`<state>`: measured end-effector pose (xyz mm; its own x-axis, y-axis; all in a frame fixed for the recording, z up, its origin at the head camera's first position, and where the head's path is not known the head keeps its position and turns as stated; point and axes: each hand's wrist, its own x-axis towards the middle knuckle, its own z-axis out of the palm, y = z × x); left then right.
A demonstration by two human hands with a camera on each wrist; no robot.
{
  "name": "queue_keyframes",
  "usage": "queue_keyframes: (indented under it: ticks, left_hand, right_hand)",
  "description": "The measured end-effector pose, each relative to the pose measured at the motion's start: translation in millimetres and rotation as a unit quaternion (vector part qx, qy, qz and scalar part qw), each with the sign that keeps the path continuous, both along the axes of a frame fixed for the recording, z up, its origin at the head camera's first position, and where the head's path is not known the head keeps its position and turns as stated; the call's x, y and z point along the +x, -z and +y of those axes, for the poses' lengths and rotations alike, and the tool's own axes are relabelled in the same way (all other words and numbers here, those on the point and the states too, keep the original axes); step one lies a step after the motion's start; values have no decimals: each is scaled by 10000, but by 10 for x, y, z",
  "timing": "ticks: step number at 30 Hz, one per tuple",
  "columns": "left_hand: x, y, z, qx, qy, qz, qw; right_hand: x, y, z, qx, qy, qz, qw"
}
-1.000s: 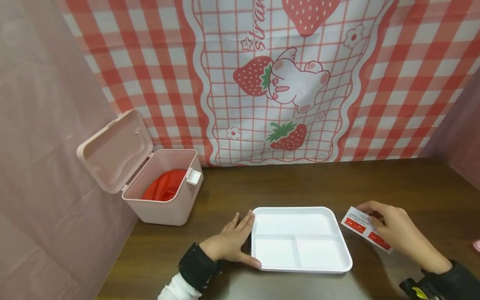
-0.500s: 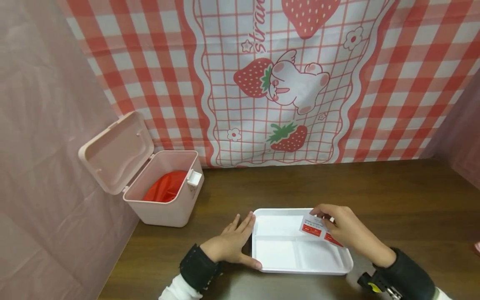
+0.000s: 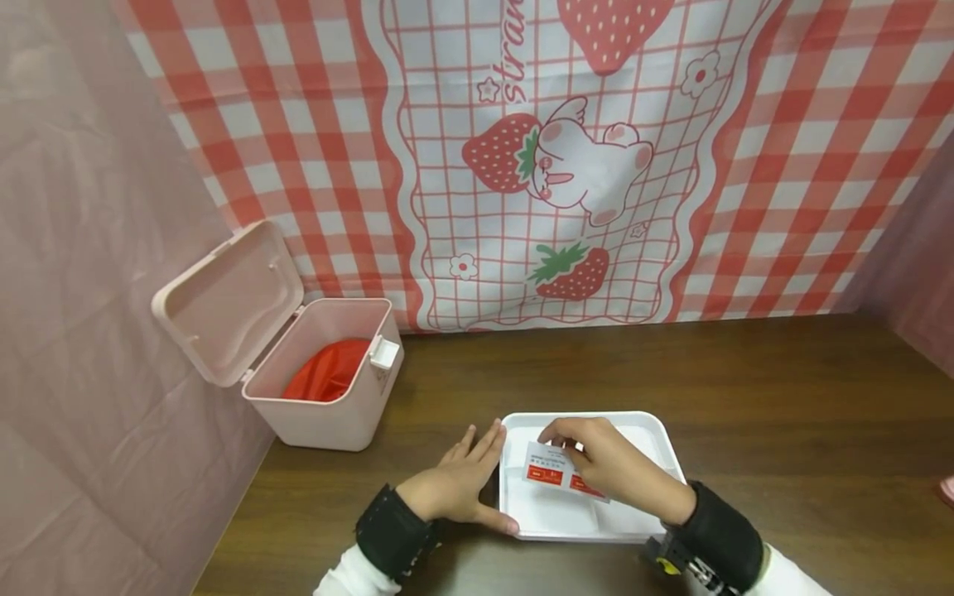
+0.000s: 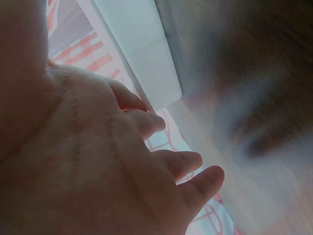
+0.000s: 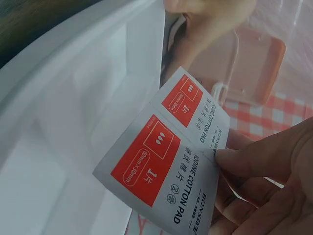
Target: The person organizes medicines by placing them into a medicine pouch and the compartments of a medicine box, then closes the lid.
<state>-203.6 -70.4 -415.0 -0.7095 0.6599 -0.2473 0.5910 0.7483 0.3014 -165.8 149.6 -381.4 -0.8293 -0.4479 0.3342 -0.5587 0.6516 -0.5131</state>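
My right hand (image 3: 607, 463) pinches a joined pair of iodine cotton pad packets (image 5: 159, 161) between thumb and fingers, white with red panels. In the head view the packets (image 3: 555, 473) hang over the left part of a white divided tray (image 3: 514, 517). Whether they touch the tray's floor I cannot tell. My left hand (image 3: 458, 487) has its fingers spread and touches the tray's left side, thumb at the front corner and fingertips at the back corner. The left wrist view shows that palm (image 4: 98, 147) beside the tray's outer wall (image 4: 146, 54).
A pink box (image 3: 313, 426) with its lid (image 3: 231, 302) raised stands at the back left, with a red item (image 3: 328, 370) inside. A checked strawberry cloth (image 3: 477, 290) hangs behind the brown table (image 3: 782, 397). A small pink thing (image 3: 946, 490) shows at the far right edge.
The right hand has carried the iodine cotton pad packets leftward, from the table right of the tray to over the tray's left part. The left hand keeps its place.
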Motion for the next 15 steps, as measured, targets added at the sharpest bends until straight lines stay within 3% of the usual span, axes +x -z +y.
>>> queue_keyframes:
  ticks: [7,15]
  left_hand:
    - [2,-2,1,-20,-2,65,10000]
    - [3,-9,1,21,-19,7,10000]
  right_hand:
    - [-56,112,-146,-85,-278,93,9995]
    - [-32,235,-190,212,-487,-145,9985]
